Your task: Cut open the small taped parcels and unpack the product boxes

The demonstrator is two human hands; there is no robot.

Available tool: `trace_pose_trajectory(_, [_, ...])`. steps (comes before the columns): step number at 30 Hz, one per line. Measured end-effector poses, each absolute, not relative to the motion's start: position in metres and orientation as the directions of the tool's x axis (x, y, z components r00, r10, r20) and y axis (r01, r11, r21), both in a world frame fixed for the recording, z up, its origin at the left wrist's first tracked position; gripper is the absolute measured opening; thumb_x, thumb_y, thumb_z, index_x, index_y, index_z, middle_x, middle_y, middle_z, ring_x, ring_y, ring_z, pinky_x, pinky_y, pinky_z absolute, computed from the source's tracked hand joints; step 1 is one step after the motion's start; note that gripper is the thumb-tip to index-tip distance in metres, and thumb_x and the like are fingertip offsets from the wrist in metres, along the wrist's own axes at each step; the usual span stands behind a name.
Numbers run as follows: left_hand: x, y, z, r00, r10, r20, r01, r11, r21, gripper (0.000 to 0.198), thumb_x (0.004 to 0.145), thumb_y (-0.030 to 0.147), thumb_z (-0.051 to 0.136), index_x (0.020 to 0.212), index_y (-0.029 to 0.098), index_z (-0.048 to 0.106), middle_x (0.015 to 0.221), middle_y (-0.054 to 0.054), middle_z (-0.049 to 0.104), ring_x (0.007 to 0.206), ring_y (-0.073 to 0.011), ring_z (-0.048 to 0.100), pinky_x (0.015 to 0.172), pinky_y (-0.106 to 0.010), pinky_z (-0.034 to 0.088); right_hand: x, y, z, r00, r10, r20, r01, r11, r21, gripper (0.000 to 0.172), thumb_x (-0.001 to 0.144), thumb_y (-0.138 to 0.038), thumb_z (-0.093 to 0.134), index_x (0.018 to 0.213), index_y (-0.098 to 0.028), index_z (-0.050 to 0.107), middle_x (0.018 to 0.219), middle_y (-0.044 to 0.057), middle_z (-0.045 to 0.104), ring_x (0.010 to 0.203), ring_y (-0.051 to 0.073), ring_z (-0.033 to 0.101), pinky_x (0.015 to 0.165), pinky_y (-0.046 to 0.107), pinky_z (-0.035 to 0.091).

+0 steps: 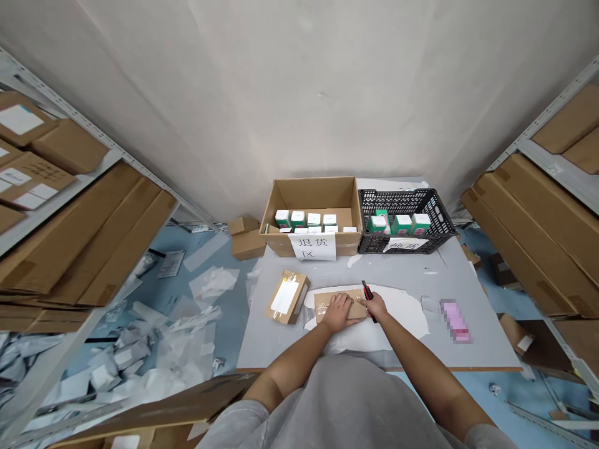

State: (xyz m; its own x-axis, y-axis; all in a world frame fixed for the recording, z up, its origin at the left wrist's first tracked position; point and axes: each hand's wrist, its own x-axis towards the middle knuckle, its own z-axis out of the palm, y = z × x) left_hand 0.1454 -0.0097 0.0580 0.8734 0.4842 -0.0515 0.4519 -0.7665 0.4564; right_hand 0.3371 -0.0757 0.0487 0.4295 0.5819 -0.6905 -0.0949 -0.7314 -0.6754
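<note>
A small brown cardboard box (pixel 322 302) with clear tape lies on a white plastic mailer bag (pixel 406 315) on the table. My left hand (pixel 337 313) grips this box, its fingers over the top and the thumb near the front side. A red and black utility knife (pixel 367 289) is held in my right hand (pixel 374 307), which is closed around it at the box's right end. The knife's tip points away from me. To the left lies another cardboard box (pixel 299 302) with a white label, apart from both hands.
Behind stand an open cardboard carton (pixel 276 244) and a black plastic crate (pixel 435 240), both holding green-and-white boxes. A pixelated pink item (pixel 455 321) lies at right on the grey table (pixel 271 349). Shelves with cartons flank both sides; plastic wrapping (pixel 187 343) litters the left floor.
</note>
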Motion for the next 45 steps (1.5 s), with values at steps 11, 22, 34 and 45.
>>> trace_pose_trajectory(11, [0.167, -0.008, 0.05, 0.805, 0.569, -0.168, 0.562, -0.643, 0.52, 0.063, 0.073, 0.061, 0.092, 0.114, 0.022, 0.065, 0.121, -0.01, 0.064, 0.117, -0.0324, 0.057, 0.099, -0.042, 0.039, 0.343, -0.094, 0.054, 0.418, 0.618, -0.666, -0.204, -0.651, -0.731, 0.041, 0.083, -0.058, 0.073, 0.097, -0.026, 0.052, 0.056, -0.01, 0.053, 0.04, 0.012, 0.052, 0.04, 0.022, 0.041])
trace_pose_trajectory(22, [0.17, -0.003, 0.052, 0.783, 0.58, -0.225, 0.588, -0.57, 0.574, 0.033, 0.086, 0.045, 0.08, 0.106, 0.023, 0.066, 0.117, -0.007, 0.068, 0.117, -0.0303, 0.057, 0.098, -0.041, 0.038, 0.342, -0.169, 0.059, 0.209, 0.741, -0.638, -0.103, -0.632, -0.768, 0.059, 0.078, -0.081, 0.056, 0.098, -0.025, 0.054, 0.049, -0.01, 0.056, 0.034, 0.015, 0.052, 0.037, 0.023, 0.036])
trace_pose_trajectory(34, [0.183, -0.009, 0.062, 0.704, 0.645, -0.297, 0.667, -0.458, 0.587, 0.018, 0.088, 0.036, 0.076, 0.102, 0.025, 0.073, 0.112, -0.005, 0.071, 0.118, -0.0295, 0.059, 0.098, -0.042, 0.037, 0.328, -0.177, 0.054, 0.246, 0.713, -0.657, -0.135, -0.646, -0.751, 0.052, 0.082, -0.076, 0.055, 0.095, -0.026, 0.051, 0.049, -0.012, 0.051, 0.034, 0.013, 0.05, 0.035, 0.022, 0.034])
trace_pose_trajectory(45, [0.183, -0.007, 0.062, 0.704, 0.65, -0.285, 0.636, -0.399, 0.66, 0.012, 0.083, 0.033, 0.075, 0.092, 0.024, 0.074, 0.106, -0.003, 0.074, 0.111, -0.0273, 0.061, 0.097, -0.041, 0.038, 0.317, -0.177, 0.055, 0.286, 0.693, -0.662, -0.157, -0.647, -0.746, 0.052, 0.082, -0.077, 0.055, 0.093, -0.027, 0.05, 0.049, -0.011, 0.051, 0.034, 0.012, 0.047, 0.035, 0.021, 0.032])
